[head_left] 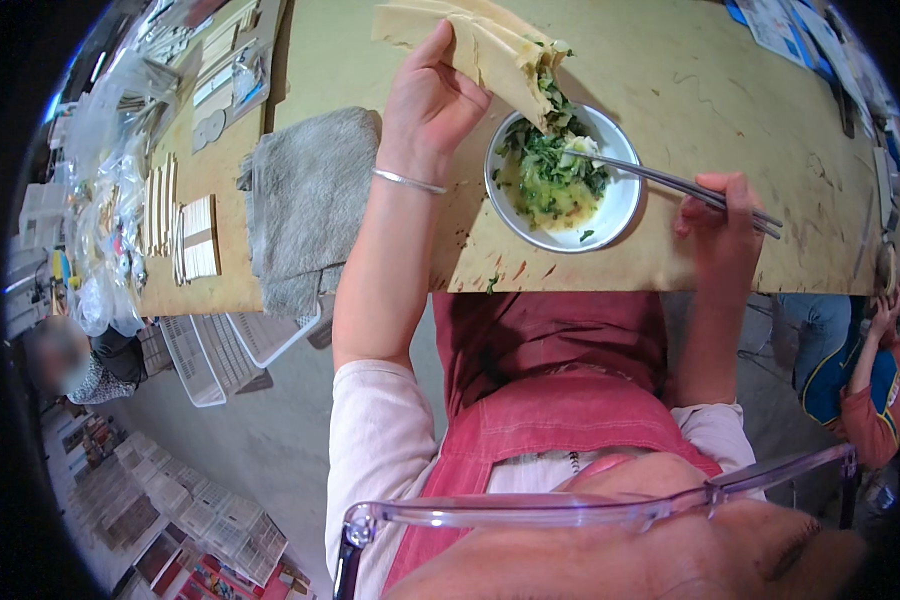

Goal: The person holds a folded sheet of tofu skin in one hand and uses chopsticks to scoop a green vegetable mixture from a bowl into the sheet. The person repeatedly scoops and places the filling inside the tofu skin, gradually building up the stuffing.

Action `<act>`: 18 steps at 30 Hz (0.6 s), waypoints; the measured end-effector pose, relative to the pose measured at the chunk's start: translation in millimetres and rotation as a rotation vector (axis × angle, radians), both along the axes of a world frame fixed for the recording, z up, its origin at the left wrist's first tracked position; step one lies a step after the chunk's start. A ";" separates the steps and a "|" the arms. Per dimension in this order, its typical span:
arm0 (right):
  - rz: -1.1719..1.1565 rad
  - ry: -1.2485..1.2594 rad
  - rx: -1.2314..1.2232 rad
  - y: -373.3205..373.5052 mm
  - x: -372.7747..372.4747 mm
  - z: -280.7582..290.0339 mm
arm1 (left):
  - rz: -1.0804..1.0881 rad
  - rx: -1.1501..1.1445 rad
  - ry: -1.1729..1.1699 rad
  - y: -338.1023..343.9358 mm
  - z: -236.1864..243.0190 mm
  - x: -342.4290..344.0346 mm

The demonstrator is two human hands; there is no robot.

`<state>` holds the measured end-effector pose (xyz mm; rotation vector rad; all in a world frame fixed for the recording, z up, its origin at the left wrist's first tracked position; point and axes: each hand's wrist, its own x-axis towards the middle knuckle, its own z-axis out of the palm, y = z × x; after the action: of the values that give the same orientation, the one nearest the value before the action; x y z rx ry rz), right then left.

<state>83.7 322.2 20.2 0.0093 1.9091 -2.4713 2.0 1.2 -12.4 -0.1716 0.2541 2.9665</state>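
Observation:
My left hand (436, 103), closed, grips a pale folded flatbread (485, 50) above the far side of a white bowl (622, 200). Chopped leafy greens (555, 98) stick out of the flatbread's open end and hang down over the bowl. More greens (540, 165) and a yellowish liquid fill the bowl. From the right, my right hand (722, 215) holds a pair of dark metal chopsticks (675, 183). Their tips reach over the bowl into a whitish-green clump beside the flatbread's end.
On the worktable (370, 60) a folded grey towel (315, 190) lies left of my left forearm. Light wooden strips (196, 237) and clear plastic bags (100, 210) are farther left. White baskets (215, 355) stand below the edge. Other people (875, 400) are at both sides.

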 end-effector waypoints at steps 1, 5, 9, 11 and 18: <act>0.026 0.005 -0.051 2.9 -5.0 -2.2 | -0.021 0.037 0.025 -2.4 -1.2 1.2; 0.150 0.031 -0.292 14.8 -23.8 -13.7 | 0.004 -0.035 -0.009 -2.2 4.2 6.3; 0.378 0.050 -0.551 12.3 -39.7 -14.8 | 0.032 -0.028 -0.062 -2.2 5.8 7.9; 0.499 0.075 -0.614 7.9 -49.5 -12.4 | 0.054 -0.052 -0.107 -1.2 7.8 7.6; 0.633 0.081 -0.754 -0.4 -61.5 -7.2 | 0.044 -0.015 -0.117 -1.2 10.2 12.6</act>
<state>22.2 321.8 12.9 -0.5990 0.6982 -2.5229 14.7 0.0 -2.2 -0.3557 0.2610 2.9845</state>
